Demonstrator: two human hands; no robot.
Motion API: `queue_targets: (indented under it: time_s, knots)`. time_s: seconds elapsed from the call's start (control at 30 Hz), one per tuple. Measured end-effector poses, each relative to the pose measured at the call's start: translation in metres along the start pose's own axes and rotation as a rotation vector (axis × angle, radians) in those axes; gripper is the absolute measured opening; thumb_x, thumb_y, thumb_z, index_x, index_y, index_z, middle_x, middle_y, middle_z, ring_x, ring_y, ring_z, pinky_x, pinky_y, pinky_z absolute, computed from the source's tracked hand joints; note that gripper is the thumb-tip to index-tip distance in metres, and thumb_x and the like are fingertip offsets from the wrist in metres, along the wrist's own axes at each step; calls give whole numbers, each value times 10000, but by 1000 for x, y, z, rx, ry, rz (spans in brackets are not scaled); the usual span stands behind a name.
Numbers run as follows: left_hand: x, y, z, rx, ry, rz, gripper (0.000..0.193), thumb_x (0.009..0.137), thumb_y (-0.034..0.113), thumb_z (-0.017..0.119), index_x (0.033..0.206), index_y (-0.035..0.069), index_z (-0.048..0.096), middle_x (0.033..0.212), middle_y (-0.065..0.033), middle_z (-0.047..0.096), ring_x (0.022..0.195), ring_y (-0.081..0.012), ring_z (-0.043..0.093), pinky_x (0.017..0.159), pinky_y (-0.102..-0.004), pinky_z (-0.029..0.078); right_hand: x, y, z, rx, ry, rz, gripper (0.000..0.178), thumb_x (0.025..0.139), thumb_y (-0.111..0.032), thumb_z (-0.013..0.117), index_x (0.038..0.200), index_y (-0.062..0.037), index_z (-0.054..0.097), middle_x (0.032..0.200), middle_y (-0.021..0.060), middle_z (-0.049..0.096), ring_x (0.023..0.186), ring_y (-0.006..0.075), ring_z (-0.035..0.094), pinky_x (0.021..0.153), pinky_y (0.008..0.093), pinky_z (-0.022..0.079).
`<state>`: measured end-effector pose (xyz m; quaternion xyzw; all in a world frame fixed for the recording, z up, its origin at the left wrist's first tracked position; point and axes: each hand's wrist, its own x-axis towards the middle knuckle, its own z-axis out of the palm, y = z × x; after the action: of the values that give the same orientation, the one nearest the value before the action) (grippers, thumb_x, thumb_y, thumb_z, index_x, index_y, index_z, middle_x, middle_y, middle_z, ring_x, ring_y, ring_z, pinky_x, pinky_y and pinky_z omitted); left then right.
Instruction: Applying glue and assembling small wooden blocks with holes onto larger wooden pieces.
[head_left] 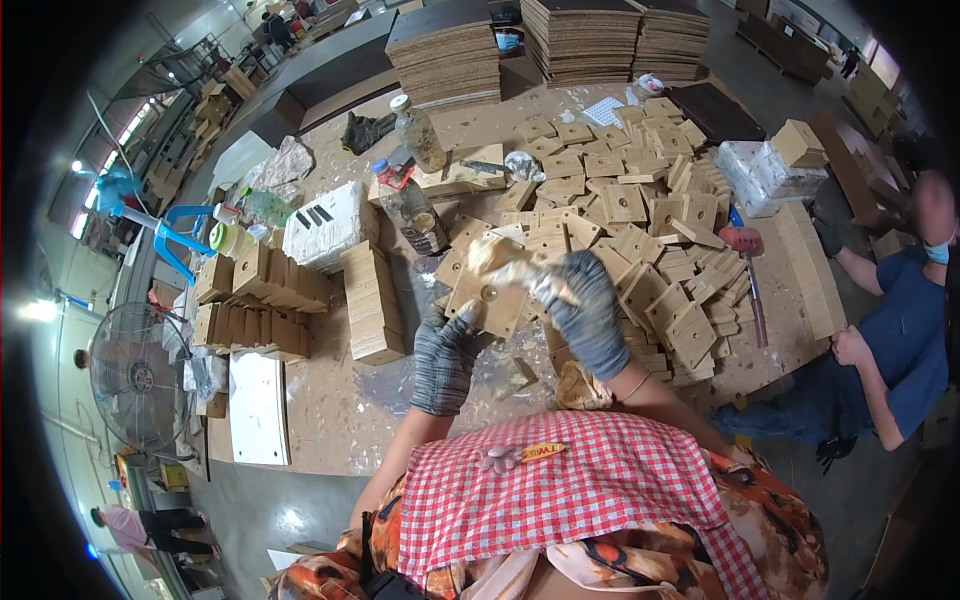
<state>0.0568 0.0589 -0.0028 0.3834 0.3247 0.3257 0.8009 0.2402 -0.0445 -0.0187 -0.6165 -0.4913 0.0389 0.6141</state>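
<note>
A wide worktop [330, 410] fills the view, heaped on its right half with a pile of square wooden blocks [640, 230], each with a centre hole. Above the near edge, two gloved hands hold one wooden block [488, 298] tilted up, clear of the pile. To do this step well, it looks wise to keep the block steady from below while the rag covers the whole face. The left hand [443, 358], in a grey knit glove, is partly closed, thumb and fingers gripping the block's lower edge. The right hand [588, 310], also gloved, is curled shut around a crumpled pale rag [510, 258] pressed against the block's upper edge.
</note>
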Motion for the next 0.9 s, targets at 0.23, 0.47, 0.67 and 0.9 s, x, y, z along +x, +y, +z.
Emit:
queue_targets:
  time_s: [0.23,0.47,0.67,0.9]
  knots:
    - [-14,6,2,-1,89,64,354,897,123,719,1190,22,547,1082,-98,651,915,-182,674,748,-294,604,-8,12,-8,392,62,367,277,886,-198,711,1088,-33,621,981,64,597,936,159,588,835,303,520]
    - [-17,-2,3,35,-22,26,415,855,113,704,1230,23,550,1089,-70,645,1008,-188,645,846,-346,563,-29,-14,16,135,-76,127,288,822,-52,710,1097,-11,636,1018,115,607,983,240,615,879,341,499]
    - [-8,-2,-17,262,-141,-107,462,854,104,708,1270,-29,558,1164,-66,651,1066,-193,638,959,-300,491,-26,-11,9,361,-193,235,396,882,-237,733,1170,1,604,1123,138,600,1045,248,610,920,321,494]
    - [-5,-18,-33,80,-51,-57,458,871,83,705,1290,-21,552,1201,-108,641,1078,-221,643,923,-337,541,-31,-14,12,215,-293,192,422,868,-247,747,1188,1,628,1123,133,591,1041,262,608,917,349,492]
